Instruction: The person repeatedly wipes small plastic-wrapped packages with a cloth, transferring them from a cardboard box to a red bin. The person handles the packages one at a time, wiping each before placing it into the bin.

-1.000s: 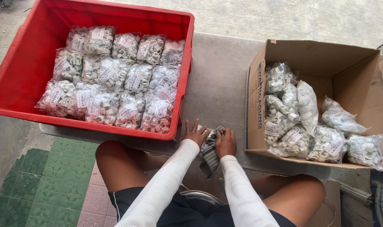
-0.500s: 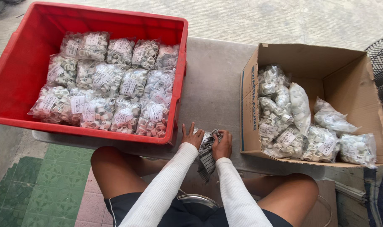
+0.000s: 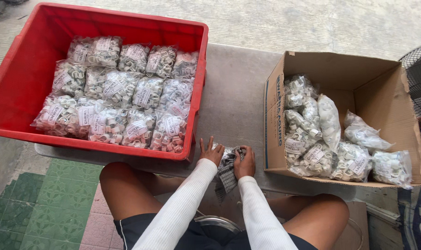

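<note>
Head view shows both hands, left hand fingers spread, right hand curled, pressing a checked cloth at six o'clock.

A grey concrete slab table carries a large red plastic crate on its left side and an open brown cardboard box on its right. A checked grey cloth lies at the near edge between them, hanging partly over.
</note>
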